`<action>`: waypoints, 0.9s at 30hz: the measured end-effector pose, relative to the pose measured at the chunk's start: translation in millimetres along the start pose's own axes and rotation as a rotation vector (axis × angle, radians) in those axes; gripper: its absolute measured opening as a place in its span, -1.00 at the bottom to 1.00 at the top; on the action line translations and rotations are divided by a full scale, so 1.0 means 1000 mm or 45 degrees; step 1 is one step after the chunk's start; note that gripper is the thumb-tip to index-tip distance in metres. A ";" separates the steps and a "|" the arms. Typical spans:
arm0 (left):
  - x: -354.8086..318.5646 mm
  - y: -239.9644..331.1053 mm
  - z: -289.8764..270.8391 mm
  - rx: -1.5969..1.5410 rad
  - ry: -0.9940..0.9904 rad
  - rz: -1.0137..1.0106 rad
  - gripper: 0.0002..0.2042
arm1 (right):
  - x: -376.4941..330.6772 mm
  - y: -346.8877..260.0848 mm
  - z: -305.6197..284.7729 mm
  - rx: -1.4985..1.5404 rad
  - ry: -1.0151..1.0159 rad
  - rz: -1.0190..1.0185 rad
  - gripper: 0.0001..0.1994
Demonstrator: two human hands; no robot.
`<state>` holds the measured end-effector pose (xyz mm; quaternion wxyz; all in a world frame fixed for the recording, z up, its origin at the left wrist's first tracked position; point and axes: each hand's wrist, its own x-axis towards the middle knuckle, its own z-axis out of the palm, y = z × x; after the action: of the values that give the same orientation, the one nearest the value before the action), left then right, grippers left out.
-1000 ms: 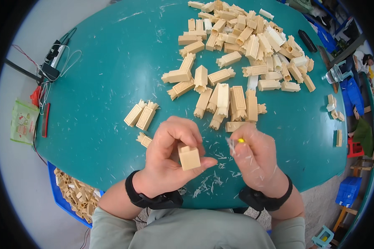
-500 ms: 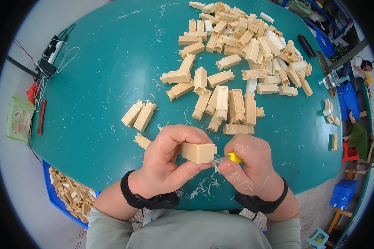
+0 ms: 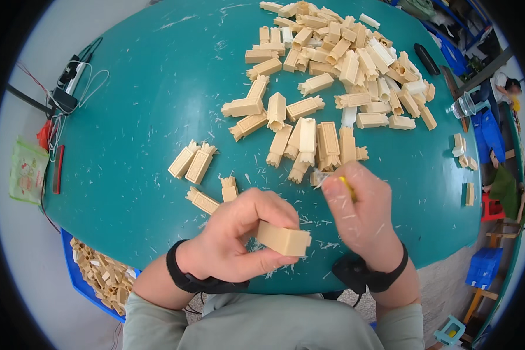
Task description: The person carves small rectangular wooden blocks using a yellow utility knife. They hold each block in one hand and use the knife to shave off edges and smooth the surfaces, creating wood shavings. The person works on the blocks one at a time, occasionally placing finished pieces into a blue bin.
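My left hand (image 3: 233, 236) grips a cream-coloured rectangular plastic block (image 3: 283, 239) between thumb and fingers, its plain end facing right. In my closed right hand (image 3: 364, 216) is a small yellow-handled cutting tool (image 3: 349, 188); its tip, at the thumb, is partly covered by pale shavings. The tool is raised beyond the block and apart from it. Shavings also cling to the right hand. Just beyond my left hand lie a few similar blocks (image 3: 199, 163) with jagged, crown-like ends. A large heap of such blocks (image 3: 356, 58) spreads over the far side.
The green table (image 3: 128, 116) is strewn with thin shavings. A blue crate (image 3: 76, 274) of blocks stands below its left edge. Cables and a power strip (image 3: 73, 76) lie at the left rim, a clear plastic cup (image 3: 464, 106) at the right. Another person (image 3: 501, 87) is far right.
My right hand has moved up and away from the block with the tool. My left hand has lowered and tilted the block slightly, uncovering another block behind it.
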<state>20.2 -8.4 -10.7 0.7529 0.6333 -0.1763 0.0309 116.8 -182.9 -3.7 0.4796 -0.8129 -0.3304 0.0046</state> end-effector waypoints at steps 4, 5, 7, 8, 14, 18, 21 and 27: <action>0.004 0.002 0.001 0.016 0.169 -0.057 -0.65 | -0.001 -0.010 -0.006 0.210 -0.096 0.133 -0.69; 0.002 0.003 -0.005 0.170 0.178 -0.173 -0.59 | -0.002 -0.010 -0.006 0.243 -0.114 0.126 -0.69; 0.004 -0.003 -0.005 0.296 0.233 -0.054 -0.61 | -0.005 -0.009 -0.005 0.311 -0.152 0.111 -0.69; 0.006 -0.007 -0.004 0.360 0.261 0.005 -0.62 | -0.005 -0.010 -0.005 0.304 -0.164 0.103 -0.69; 0.002 -0.013 -0.001 0.363 0.417 0.179 -0.69 | -0.006 -0.010 -0.001 0.183 -0.198 0.112 -0.66; 0.003 -0.011 -0.005 0.727 0.363 0.269 -0.69 | -0.008 -0.010 0.002 0.169 -0.188 0.124 -0.65; 0.003 -0.008 -0.004 0.870 0.355 0.276 -0.71 | -0.008 -0.009 0.002 0.164 -0.174 0.101 -0.65; 0.004 -0.009 -0.004 1.046 0.313 0.351 -0.72 | -0.008 -0.009 0.004 0.088 -0.160 0.056 -0.65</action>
<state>27.6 -6.7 -18.0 0.4432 0.8420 -0.1412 0.2734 104.7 -181.4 -1.6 0.4855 -0.8010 -0.3416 0.0775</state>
